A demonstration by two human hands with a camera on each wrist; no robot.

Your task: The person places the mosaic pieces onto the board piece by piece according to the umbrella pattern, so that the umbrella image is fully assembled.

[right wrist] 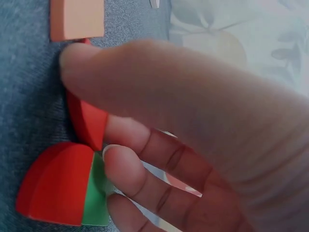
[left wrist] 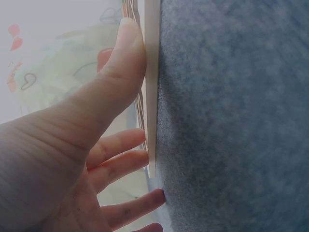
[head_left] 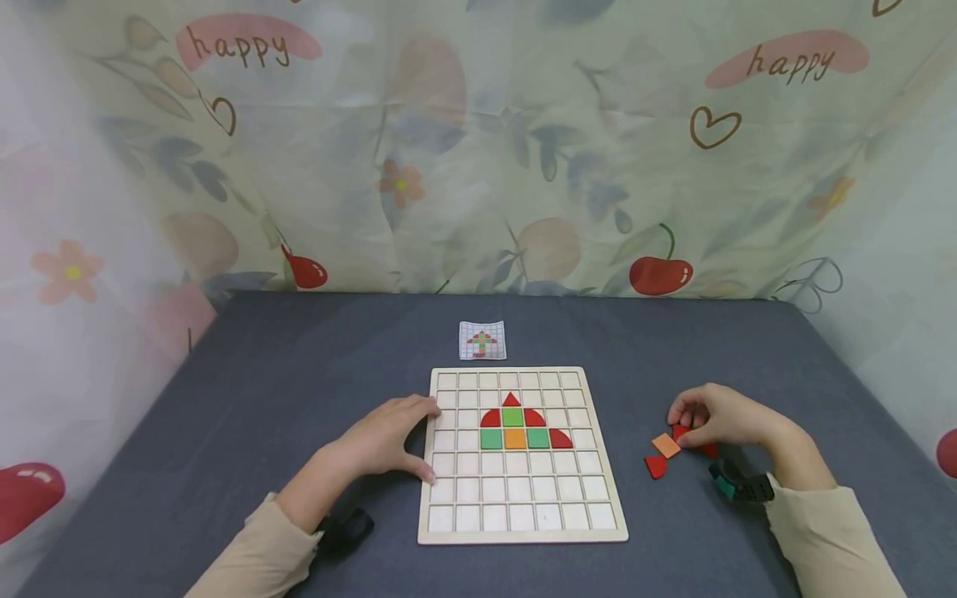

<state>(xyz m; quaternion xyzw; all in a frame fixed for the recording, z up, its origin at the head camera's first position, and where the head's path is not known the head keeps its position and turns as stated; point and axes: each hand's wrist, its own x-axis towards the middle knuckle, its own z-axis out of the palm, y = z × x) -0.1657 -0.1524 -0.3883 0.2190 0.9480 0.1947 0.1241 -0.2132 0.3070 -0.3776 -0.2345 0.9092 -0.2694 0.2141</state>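
We rest our left grip [head_left: 376,434] loosely against the left side of the board [head_left: 523,537], midway across the tabletop [head_left: 299,365]; nearer its right edge, our right grip [head_left: 721,415] seems to pinch a red piece [right wrist: 87,121].

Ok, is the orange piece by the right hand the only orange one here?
No, another orange square sits on the grid board between two green squares.
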